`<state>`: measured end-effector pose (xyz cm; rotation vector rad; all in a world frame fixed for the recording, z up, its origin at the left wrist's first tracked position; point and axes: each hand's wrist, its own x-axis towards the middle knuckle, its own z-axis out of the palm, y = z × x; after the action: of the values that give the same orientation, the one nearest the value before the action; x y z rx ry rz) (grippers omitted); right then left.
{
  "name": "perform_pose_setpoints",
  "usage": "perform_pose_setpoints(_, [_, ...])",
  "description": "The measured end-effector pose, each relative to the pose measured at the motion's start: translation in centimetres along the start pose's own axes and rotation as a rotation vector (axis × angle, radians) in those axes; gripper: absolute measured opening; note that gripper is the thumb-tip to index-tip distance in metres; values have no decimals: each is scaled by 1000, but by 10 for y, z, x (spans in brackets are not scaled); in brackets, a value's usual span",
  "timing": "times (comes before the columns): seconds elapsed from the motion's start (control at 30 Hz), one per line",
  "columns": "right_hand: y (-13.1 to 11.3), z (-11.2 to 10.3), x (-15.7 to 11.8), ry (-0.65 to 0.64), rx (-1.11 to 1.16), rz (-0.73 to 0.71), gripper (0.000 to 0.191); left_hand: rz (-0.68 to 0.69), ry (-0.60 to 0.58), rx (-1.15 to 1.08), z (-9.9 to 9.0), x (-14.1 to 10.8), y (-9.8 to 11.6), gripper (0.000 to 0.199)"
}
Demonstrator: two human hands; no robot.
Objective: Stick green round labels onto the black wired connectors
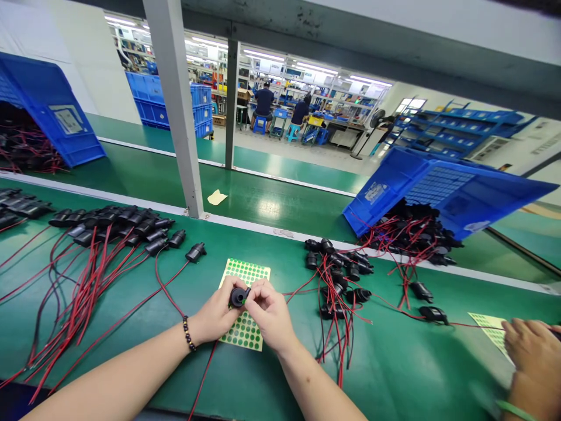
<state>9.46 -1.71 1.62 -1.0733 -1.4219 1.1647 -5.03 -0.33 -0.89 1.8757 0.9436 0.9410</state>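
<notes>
My left hand (218,313) is closed around a small black pump (238,297), its round nozzle end facing me. Against the pump's right side, the thumb and fingers of my right hand (268,310) are pinched together. A speck of green shows by these fingertips, too small to make out clearly. Beneath both hands lies a pale sheet of round green stickers (245,337). A red wire (205,374) runs down toward the table's front edge. Left of my hands, a single black pump (196,252) lies apart with its wire trailing.
A pile of wired pumps (118,222) spreads at left, another pile (337,269) at right. Tilted blue crates (381,181) hold more. A grey post (175,111) rises ahead. At far right, another person's hand (532,345) is beside a second sticker sheet (493,330).
</notes>
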Motion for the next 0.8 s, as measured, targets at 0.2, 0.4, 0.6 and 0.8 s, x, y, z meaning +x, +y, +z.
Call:
perform_pose_setpoints(0.2, [0, 3, 0, 39, -27, -15, 12, 29, 13, 16, 2, 0, -2, 26])
perform_pose_setpoints(0.4, [1, 5, -2, 63, -63, -38, 12, 37, 21, 19, 3, -1, -2, 32])
perform_pose_setpoints(0.6, [4, 8, -3, 107, -73, -28, 12, 66, 41, 60, 5, -2, -4, 34])
perform_pose_setpoints(0.8, [8, 8, 0, 51, 253, 230, 23, 119, 14, 159, 6, -4, -9, 40])
